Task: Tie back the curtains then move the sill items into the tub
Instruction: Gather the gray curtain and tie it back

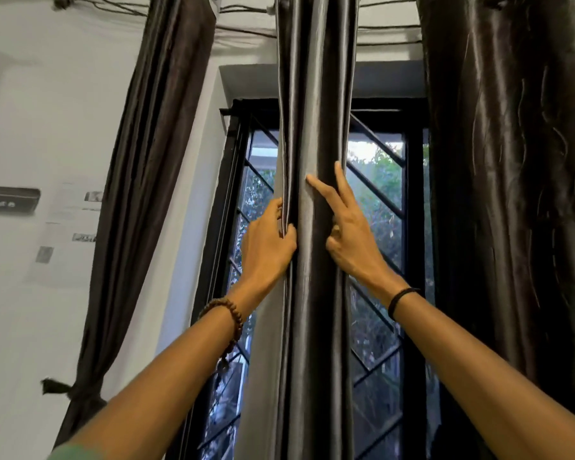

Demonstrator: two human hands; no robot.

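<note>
Presently, left hand [268, 242] gripped edge folds of the middle curtain [312, 94]; right hand [349, 237], just beside that grip, laid two straight fingers [344, 185] on the cloth, closure unclear. Judged: pleats needed gathering between both grips before tying.

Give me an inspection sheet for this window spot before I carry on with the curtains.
Surface: nothing seen.
Job's things: middle curtain bunched in front of the window grille; left curtain already tied low; right curtain hangs loose.
Clutter: nothing seen.
Grips: left grip holds the middle curtain's edge folds; right grip lays two straight fingers on it.
Cables: dark cords strung along the top, between the curtains.
Surroundings: greenery beyond the grille; papers and a dark box on the white wall.
</note>
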